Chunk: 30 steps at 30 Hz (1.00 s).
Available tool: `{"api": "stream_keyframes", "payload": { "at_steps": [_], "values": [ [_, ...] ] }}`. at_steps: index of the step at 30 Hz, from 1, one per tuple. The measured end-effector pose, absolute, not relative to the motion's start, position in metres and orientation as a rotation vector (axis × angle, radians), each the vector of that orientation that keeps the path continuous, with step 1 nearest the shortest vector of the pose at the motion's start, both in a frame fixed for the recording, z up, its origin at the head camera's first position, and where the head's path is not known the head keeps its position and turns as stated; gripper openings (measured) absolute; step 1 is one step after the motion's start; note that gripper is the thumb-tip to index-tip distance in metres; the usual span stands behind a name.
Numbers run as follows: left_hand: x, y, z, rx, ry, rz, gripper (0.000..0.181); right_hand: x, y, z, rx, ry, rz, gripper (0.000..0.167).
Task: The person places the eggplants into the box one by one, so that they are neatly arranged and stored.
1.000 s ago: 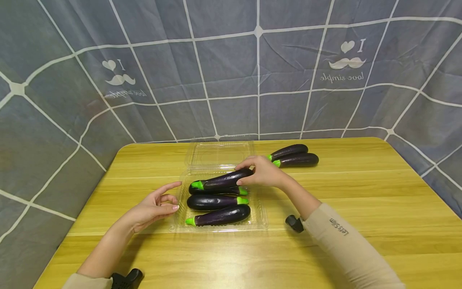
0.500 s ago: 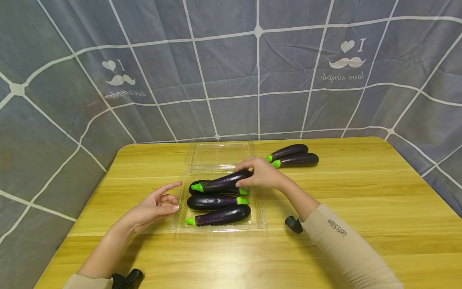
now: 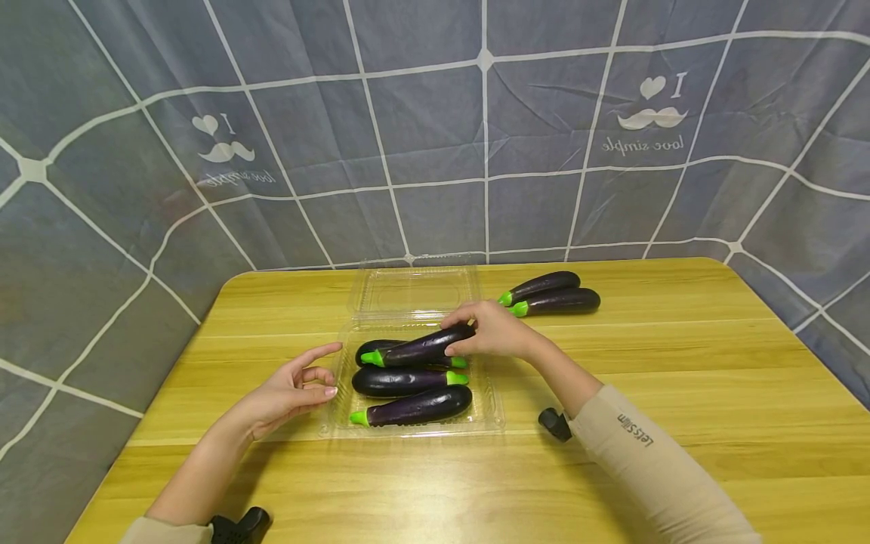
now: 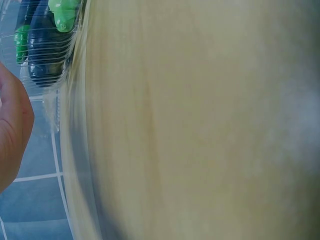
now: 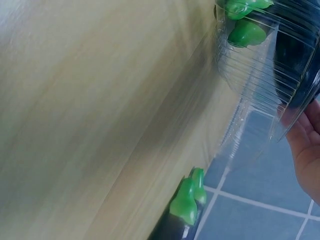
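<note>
My right hand (image 3: 492, 330) grips the thick end of a dark purple eggplant (image 3: 424, 346), its thumb in front and fingers behind. That eggplant lies slantwise over another one in the clear plastic box (image 3: 485, 408), green stem to the left. Two more eggplants, a middle one (image 3: 397, 381) and a front one (image 3: 421, 406), lie side by side in the box. Beside the box's left wall is my left hand (image 3: 292, 389), its fingers loosely bent and holding nothing. In the right wrist view, the fingers (image 5: 300, 132) show at the box's edge, partly behind the clear wall.
The box's clear lid (image 3: 418, 291) lies folded back toward the grey curtain (image 3: 435, 151). Two other eggplants (image 3: 560, 301) rest on the wooden table (image 3: 680, 363) at the back right. Black wrist mounts (image 3: 241, 525) show under the forearms.
The gripped eggplant has come slightly down and toward me in the box, and its green stem end sits lower. My right hand has moved with it. My left hand has stayed in place.
</note>
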<state>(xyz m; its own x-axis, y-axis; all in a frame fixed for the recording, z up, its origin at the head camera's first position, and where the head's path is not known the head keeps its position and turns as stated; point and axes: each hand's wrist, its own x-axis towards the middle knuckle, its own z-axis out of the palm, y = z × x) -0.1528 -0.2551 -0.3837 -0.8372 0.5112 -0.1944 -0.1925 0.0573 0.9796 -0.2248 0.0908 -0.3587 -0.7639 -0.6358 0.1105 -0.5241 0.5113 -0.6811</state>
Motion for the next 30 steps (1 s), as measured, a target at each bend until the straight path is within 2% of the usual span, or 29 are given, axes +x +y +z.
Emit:
{"api": "stream_keyframes", "payload": {
  "at_steps": [20,30],
  "values": [
    [-0.1524,-0.2539,-0.3847,0.332,1.834,1.845,0.07,-0.2235,0.0958,-0.3605,-1.19,2.605,-0.992,0.038],
    [-0.1537,-0.2556,-0.3858,0.326,1.844,1.83,0.074,-0.2238,0.0954,-0.3584,-1.144,2.585,-0.993,0.037]
  ]
}}
